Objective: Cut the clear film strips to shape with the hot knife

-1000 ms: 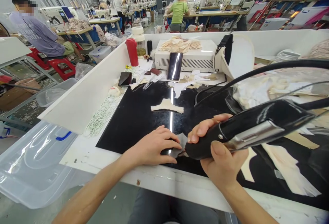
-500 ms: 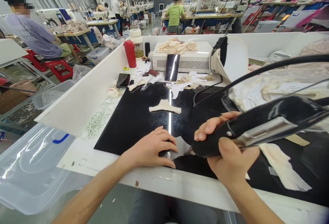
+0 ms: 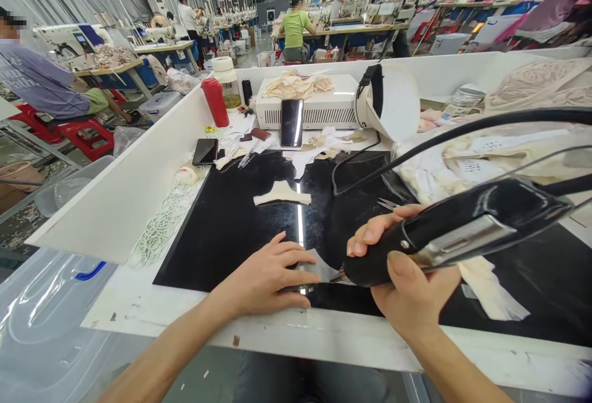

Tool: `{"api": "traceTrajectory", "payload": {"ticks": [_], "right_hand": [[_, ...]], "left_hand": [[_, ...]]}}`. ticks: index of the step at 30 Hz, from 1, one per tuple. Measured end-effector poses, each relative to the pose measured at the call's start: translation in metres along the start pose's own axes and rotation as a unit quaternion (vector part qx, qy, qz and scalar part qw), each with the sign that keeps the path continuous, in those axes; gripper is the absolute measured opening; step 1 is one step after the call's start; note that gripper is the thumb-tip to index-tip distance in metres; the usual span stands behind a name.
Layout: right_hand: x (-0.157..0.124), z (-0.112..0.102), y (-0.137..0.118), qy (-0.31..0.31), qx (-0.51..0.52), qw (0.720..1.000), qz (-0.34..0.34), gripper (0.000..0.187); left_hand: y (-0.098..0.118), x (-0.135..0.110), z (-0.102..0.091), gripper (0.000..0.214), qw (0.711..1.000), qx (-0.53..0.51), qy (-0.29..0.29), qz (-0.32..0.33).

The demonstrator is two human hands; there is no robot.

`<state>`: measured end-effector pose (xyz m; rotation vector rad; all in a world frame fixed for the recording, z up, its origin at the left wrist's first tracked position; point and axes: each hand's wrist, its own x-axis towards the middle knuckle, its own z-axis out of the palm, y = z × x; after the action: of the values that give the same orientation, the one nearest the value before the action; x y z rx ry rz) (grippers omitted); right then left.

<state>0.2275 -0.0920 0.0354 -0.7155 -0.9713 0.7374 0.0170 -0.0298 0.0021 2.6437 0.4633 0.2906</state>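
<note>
My left hand (image 3: 272, 276) rests open on the black mat (image 3: 222, 230), its fingers stretched out and touching a thin, translucent whitish piece (image 3: 324, 267). In my right hand (image 3: 411, 298) is a black corded hand tool (image 3: 531, 208) with a silver lever. The tool's narrow metal tip meets the right end of the translucent piece; whether it presses on it I cannot tell. Beyond my left hand lies a cream shaped fabric piece (image 3: 283, 192). Another cream strip (image 3: 493, 292) lies partly behind my right hand. A pointed metal tool (image 3: 386, 204) shows above my right fingers.
A phone (image 3: 291, 123) leans on a white vented box (image 3: 324, 110) at the back, beside a red bottle (image 3: 215, 103). Pale elastic cord (image 3: 161, 224) lies along the left wall. A black cable (image 3: 439, 137) arches over bagged fabric at right. Other people sit farther off.
The scene has shifted left in the picture as the head view turned right. My left fingers lie straighter and flatter on the translucent piece. My right hand keeps the tool tip near its end.
</note>
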Motion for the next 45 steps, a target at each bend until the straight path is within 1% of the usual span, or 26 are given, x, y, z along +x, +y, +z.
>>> {"api": "traceTrajectory", "payload": {"ticks": [4, 8, 15, 19, 23, 29, 32, 36, 42, 45], "right_hand": [[-0.002, -0.001, 0.002, -0.003, -0.004, 1.000, -0.004, 0.035], [0.000, 0.000, 0.000, -0.001, -0.017, 1.000, 0.015, 0.033], [0.003, -0.006, -0.007, 0.049, -0.008, 0.999, -0.016, 0.039], [0.001, -0.011, -0.007, 0.046, -0.016, 0.999, -0.017, 0.038], [0.000, -0.011, -0.006, 0.047, -0.024, 0.998, -0.021, 0.038], [0.000, -0.014, -0.005, 0.046, -0.042, 0.998, -0.003, 0.037], [0.001, -0.015, -0.005, 0.041, -0.034, 0.999, -0.012, 0.037], [0.002, -0.014, -0.007, 0.050, -0.024, 0.998, -0.025, 0.038], [-0.001, -0.017, -0.005, 0.039, -0.040, 0.998, -0.020, 0.038], [-0.002, -0.018, -0.004, 0.033, -0.048, 0.998, -0.016, 0.035]], "left_hand": [[0.000, 0.000, 0.000, 0.036, 1.000, 0.001, -0.008, -0.003], [0.000, -0.001, 0.000, 0.035, 1.000, 0.000, -0.004, -0.004], [-0.002, -0.002, 0.001, 0.035, 1.000, -0.012, 0.006, 0.001], [-0.001, -0.002, 0.000, 0.035, 1.000, -0.013, 0.007, 0.000], [0.000, -0.001, -0.002, 0.034, 1.000, -0.008, -0.004, -0.004], [0.001, -0.001, -0.003, 0.034, 1.000, -0.007, -0.005, -0.002], [0.000, -0.001, -0.003, 0.035, 1.000, -0.006, -0.006, -0.001], [-0.001, -0.001, -0.002, 0.035, 1.000, -0.002, -0.004, -0.001], [-0.001, -0.001, -0.003, 0.034, 1.000, 0.001, -0.007, -0.002], [-0.001, -0.002, -0.003, 0.033, 1.000, -0.007, -0.009, -0.003]]}}
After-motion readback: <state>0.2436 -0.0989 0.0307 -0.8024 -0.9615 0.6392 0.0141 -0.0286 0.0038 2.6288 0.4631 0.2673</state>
